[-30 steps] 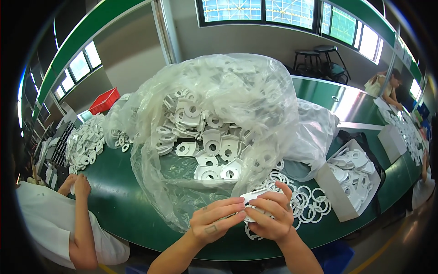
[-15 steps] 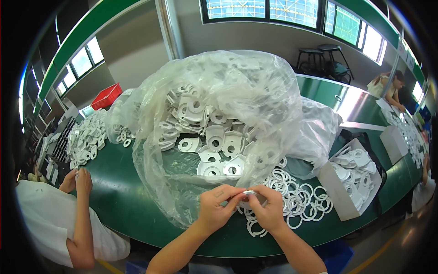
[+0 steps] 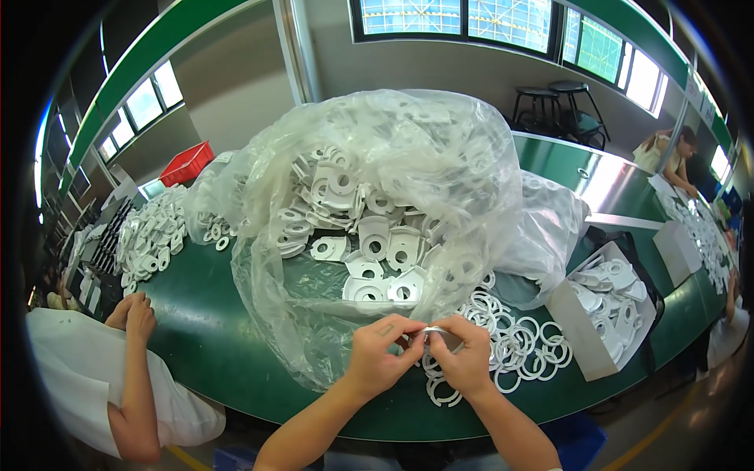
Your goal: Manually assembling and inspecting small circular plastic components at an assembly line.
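My left hand (image 3: 378, 350) and my right hand (image 3: 465, 359) meet over the near side of the table, both closed in a pinch. Between their fingertips is a small white plastic part (image 3: 431, 330), mostly covered by the fingers, so its full shape cannot be made out. Just right of my right hand, and partly behind it, lies a loose pile of thin white split rings (image 3: 518, 345). Beyond my hands a large clear plastic bag (image 3: 263, 267) gapes toward me, full of flat white plastic pieces with round holes (image 3: 374, 238).
On the right a carton (image 3: 579, 334) holds more white pieces. A filled plastic bag (image 3: 550, 224) stands behind the rings. Along the green table (image 3: 200, 314) at left sit a heap of white pieces (image 3: 153, 235) and a red crate (image 3: 187, 163). A co-worker's hands (image 3: 133, 315) rest at the left edge.
My left hand has shifted slightly right, closer to my right hand, and the fingers have moved a little on the white part. The left co-worker's hands have dropped slightly.
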`<act>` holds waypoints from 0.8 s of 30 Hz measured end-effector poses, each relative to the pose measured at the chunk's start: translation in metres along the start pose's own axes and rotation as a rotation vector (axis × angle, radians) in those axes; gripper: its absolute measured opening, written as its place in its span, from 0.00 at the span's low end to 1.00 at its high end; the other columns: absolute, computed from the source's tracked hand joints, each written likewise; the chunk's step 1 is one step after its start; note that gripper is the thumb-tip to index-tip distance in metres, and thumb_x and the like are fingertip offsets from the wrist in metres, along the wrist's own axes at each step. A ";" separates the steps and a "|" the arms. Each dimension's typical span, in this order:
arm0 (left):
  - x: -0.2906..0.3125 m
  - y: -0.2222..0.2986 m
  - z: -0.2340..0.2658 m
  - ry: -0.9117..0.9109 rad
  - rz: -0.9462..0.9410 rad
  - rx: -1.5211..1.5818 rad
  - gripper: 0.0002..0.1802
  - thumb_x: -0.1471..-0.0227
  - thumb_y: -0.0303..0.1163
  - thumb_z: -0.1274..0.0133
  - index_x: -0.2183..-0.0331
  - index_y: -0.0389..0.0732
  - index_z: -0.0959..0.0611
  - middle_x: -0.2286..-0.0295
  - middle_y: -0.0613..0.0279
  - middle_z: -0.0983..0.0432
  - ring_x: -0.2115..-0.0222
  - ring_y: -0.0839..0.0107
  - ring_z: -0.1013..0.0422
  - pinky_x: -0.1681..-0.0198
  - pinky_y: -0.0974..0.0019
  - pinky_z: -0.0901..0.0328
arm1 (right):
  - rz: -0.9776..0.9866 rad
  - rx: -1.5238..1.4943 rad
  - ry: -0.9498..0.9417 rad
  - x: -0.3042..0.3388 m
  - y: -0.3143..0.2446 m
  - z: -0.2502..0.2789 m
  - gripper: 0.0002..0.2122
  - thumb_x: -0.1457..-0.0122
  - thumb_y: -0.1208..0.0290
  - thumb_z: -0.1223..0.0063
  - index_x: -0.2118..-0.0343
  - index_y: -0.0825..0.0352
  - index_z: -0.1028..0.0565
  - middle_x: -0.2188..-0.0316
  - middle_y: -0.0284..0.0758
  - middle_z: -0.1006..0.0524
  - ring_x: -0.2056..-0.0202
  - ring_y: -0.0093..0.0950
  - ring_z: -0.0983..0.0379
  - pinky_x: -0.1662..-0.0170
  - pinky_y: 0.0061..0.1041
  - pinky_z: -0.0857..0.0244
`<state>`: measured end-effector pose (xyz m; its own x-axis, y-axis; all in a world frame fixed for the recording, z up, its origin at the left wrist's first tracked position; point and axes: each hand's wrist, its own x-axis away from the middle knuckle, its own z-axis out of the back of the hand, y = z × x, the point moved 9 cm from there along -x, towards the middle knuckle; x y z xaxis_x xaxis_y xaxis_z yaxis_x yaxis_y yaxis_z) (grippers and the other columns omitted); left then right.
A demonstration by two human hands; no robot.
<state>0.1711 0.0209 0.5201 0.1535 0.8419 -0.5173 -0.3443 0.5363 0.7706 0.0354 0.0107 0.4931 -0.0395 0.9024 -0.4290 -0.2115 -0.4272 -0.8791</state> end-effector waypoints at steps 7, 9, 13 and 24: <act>-0.001 -0.001 0.000 0.006 -0.001 0.001 0.11 0.58 0.22 0.40 0.67 0.35 0.19 0.74 0.58 0.23 0.77 0.74 0.27 0.73 0.74 0.32 | -0.100 -0.113 -0.002 0.001 0.013 -0.002 0.05 0.52 0.77 0.47 0.73 0.72 0.24 0.80 0.35 0.25 0.77 0.22 0.30 0.72 0.21 0.37; -0.006 0.003 -0.006 -0.022 -0.003 0.010 0.13 0.58 0.22 0.41 0.65 0.35 0.19 0.73 0.57 0.23 0.77 0.73 0.26 0.74 0.74 0.32 | -0.256 -0.276 0.009 0.003 0.030 -0.003 0.06 0.46 0.75 0.51 0.70 0.73 0.24 0.78 0.33 0.25 0.74 0.20 0.30 0.69 0.20 0.37; -0.004 -0.020 -0.010 -0.051 0.112 0.110 0.14 0.54 0.21 0.43 0.61 0.35 0.21 0.72 0.60 0.23 0.75 0.76 0.27 0.71 0.74 0.32 | -0.277 -0.330 -0.109 -0.002 0.033 -0.009 0.09 0.41 0.75 0.58 0.66 0.73 0.26 0.73 0.31 0.25 0.71 0.17 0.31 0.65 0.16 0.39; 0.007 -0.062 -0.012 -0.131 0.484 0.371 0.11 0.50 0.22 0.46 0.61 0.33 0.23 0.71 0.64 0.23 0.72 0.80 0.27 0.70 0.77 0.33 | -0.298 -0.263 -0.276 0.004 0.028 -0.022 0.09 0.40 0.75 0.59 0.62 0.73 0.28 0.70 0.32 0.25 0.67 0.19 0.32 0.62 0.18 0.39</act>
<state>0.1829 -0.0071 0.4643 0.1815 0.9823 -0.0453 -0.0623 0.0575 0.9964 0.0510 0.0005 0.4620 -0.2801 0.9535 -0.1109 -0.0006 -0.1157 -0.9933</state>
